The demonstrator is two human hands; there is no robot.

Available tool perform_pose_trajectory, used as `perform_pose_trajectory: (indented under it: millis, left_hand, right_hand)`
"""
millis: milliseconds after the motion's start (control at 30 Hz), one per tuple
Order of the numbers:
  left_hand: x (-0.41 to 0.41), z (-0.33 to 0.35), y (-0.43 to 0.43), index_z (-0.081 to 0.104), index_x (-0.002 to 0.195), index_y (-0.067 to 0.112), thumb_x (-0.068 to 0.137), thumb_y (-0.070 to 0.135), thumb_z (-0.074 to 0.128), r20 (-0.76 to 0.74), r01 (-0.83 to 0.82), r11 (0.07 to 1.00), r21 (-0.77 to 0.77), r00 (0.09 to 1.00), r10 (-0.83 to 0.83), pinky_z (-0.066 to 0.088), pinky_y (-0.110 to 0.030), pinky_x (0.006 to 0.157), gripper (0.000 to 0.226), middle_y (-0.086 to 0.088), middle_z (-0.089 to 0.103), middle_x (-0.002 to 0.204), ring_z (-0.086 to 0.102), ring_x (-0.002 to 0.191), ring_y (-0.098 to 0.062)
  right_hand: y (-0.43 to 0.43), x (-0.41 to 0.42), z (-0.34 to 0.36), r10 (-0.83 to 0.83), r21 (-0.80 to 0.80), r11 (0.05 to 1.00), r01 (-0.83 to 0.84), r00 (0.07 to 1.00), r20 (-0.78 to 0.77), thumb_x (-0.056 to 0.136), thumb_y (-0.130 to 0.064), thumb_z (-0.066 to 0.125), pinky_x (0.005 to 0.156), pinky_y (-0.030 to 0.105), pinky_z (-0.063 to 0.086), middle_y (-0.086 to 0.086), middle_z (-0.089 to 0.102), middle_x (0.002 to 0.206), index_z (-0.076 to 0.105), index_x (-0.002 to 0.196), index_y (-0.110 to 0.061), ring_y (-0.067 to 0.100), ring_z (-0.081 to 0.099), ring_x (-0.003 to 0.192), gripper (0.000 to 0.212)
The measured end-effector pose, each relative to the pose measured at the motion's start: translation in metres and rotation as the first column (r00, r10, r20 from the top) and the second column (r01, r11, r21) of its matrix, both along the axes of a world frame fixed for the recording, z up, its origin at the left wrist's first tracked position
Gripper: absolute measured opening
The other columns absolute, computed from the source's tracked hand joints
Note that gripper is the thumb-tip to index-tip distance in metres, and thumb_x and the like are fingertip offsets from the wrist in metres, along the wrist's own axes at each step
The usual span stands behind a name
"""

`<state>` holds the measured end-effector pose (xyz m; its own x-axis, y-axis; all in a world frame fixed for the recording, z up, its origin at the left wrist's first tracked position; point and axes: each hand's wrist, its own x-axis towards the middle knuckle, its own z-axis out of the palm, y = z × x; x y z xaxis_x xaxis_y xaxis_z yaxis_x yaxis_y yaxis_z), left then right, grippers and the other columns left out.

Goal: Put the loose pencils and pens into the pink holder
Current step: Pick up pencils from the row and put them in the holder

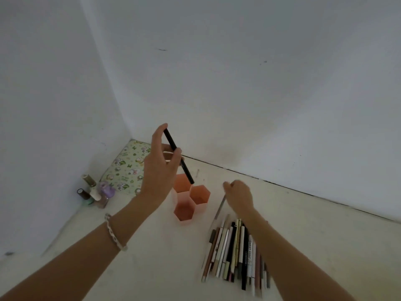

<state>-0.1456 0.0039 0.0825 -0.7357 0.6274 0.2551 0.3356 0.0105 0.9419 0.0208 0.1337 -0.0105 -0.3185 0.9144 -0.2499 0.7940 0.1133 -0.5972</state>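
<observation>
Standing mid-table, the pink holder [191,197] is a cluster of hexagonal cells, open tops up; the ones in view look empty. Left hand [159,168] is above it, pinching a black pen [178,156] between thumb and fingertips. Pen is tilted, lower tip over the far cells, just above the rim, not yet in. Tilt looks deliberate: tip aimed at a cell mouth so it can slide down.

Right hand [239,195] sits just right of the holder, fingers closed around a thin grey pencil [220,208] that trails toward the near side. Blurred, so grip detail is unclear, but it does hold it. Probably staged for the next drop.

Loose pile of pens and pencils [235,250] lies near-right, roughly parallel, under the right forearm, within easy reach. Most of the job remains.

Far-left corner: nail polish bottles [95,193] and a patterned mat [125,166], well apart from the holder, not involved.

Risk: a tall pen could tip the light holder.
</observation>
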Motion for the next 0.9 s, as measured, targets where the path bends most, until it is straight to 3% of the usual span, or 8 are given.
perform_pose_trajectory:
  millis: [167, 267, 333, 433, 567, 667, 767, 900]
  left_hand:
    - [-0.009, -0.016, -0.010, 0.034, 0.139, 0.033, 0.097, 0.016, 0.059, -0.176, -0.043, 0.992, -0.118, 0.984, 0.022, 0.059, -0.023, 0.069, 0.052, 0.005, 0.067, 0.100, 0.070, 0.077, -0.004]
    - [-0.004, -0.034, -0.011, 0.039, 0.135, 0.032, 0.097, 0.015, 0.058, -0.192, -0.025, 0.977, -0.213, 0.981, -0.017, 0.058, -0.028, 0.078, 0.046, 0.007, 0.062, 0.118, 0.069, 0.087, -0.007]
    - [-0.003, -0.048, -0.012, 0.050, 0.125, 0.024, 0.097, 0.014, 0.057, -0.261, -0.025, 0.960, -0.277, 0.964, -0.050, 0.056, -0.033, 0.085, 0.030, 0.006, 0.063, 0.113, 0.066, 0.097, -0.011]
    - [-0.003, -0.065, -0.018, 0.060, 0.112, 0.021, 0.098, 0.022, 0.057, -0.367, -0.030, 0.918, -0.394, 0.921, -0.127, 0.049, -0.026, 0.088, 0.015, 0.006, 0.065, 0.108, 0.063, 0.104, -0.015]
    - [-0.012, -0.058, -0.026, 0.053, 0.134, 0.018, 0.099, 0.029, 0.053, -0.410, -0.078, 0.947, -0.310, 0.910, -0.060, 0.039, -0.026, 0.097, 0.036, 0.002, 0.055, 0.134, 0.051, 0.122, -0.013]
    - [-0.020, -0.039, -0.031, 0.052, 0.133, 0.017, 0.098, 0.017, 0.050, -0.420, -0.116, 0.973, -0.199, 0.907, 0.022, 0.049, -0.027, 0.083, 0.035, 0.001, 0.057, 0.124, 0.055, 0.102, -0.008]
    - [-0.011, -0.019, -0.034, 0.056, 0.125, 0.020, 0.094, 0.011, 0.050, -0.341, -0.092, 0.982, -0.167, 0.940, 0.030, 0.050, -0.017, 0.074, 0.033, 0.010, 0.058, 0.118, 0.057, 0.089, 0.000]
    - [0.027, -0.015, -0.041, 0.065, 0.097, 0.021, 0.088, 0.024, 0.060, -0.280, 0.155, 0.953, -0.262, 0.932, -0.229, 0.053, -0.014, 0.068, 0.011, 0.013, 0.065, 0.090, 0.063, 0.077, 0.000]
  right_hand:
    - [0.022, 0.004, 0.063, -0.231, -0.060, 0.970, 0.235, 0.823, -0.519, 0.094, -0.010, 0.044, 0.050, 0.026, 0.045, 0.016, 0.067, 0.075, 0.051, 0.093, -0.004, 0.021, 0.060, 0.060, 0.009]
    - [0.011, -0.007, 0.085, -0.230, -0.025, 0.955, 0.294, 0.687, -0.689, 0.096, -0.009, 0.043, 0.057, 0.028, 0.050, 0.015, 0.068, 0.078, 0.050, 0.096, -0.011, 0.017, 0.060, 0.061, 0.007]
    - [0.002, -0.015, 0.092, -0.215, -0.014, 0.952, 0.307, 0.634, -0.743, 0.098, -0.012, 0.044, 0.065, 0.034, 0.052, 0.012, 0.068, 0.079, 0.051, 0.095, -0.015, 0.018, 0.062, 0.064, 0.008]
    - [-0.013, -0.026, 0.095, -0.166, 0.020, 0.959, 0.283, 0.616, -0.770, 0.098, -0.014, 0.047, 0.067, 0.031, 0.054, 0.007, 0.068, 0.078, 0.053, 0.093, -0.019, 0.015, 0.064, 0.067, 0.010]
    - [-0.033, -0.036, 0.093, -0.100, 0.046, 0.973, 0.226, 0.594, -0.798, 0.097, -0.014, 0.049, 0.062, 0.018, 0.052, 0.006, 0.070, 0.080, 0.054, 0.089, -0.025, 0.010, 0.067, 0.068, 0.014]
    - [-0.046, -0.044, 0.085, -0.040, 0.086, 0.984, 0.156, 0.664, -0.746, 0.098, -0.017, 0.049, 0.062, 0.022, 0.054, -0.001, 0.070, 0.079, 0.054, 0.094, -0.021, 0.010, 0.068, 0.069, 0.008]
    - [-0.057, -0.047, 0.071, 0.049, 0.095, 0.995, 0.012, 0.788, -0.614, 0.098, -0.018, 0.050, 0.066, 0.025, 0.053, -0.001, 0.071, 0.085, 0.057, 0.098, -0.018, 0.016, 0.068, 0.077, 0.007]
    - [-0.060, -0.035, 0.060, 0.149, 0.123, 0.986, -0.108, 0.902, -0.406, 0.094, -0.022, 0.054, 0.074, 0.014, 0.049, -0.003, 0.069, 0.094, 0.065, 0.113, -0.013, 0.008, 0.064, 0.083, 0.023]
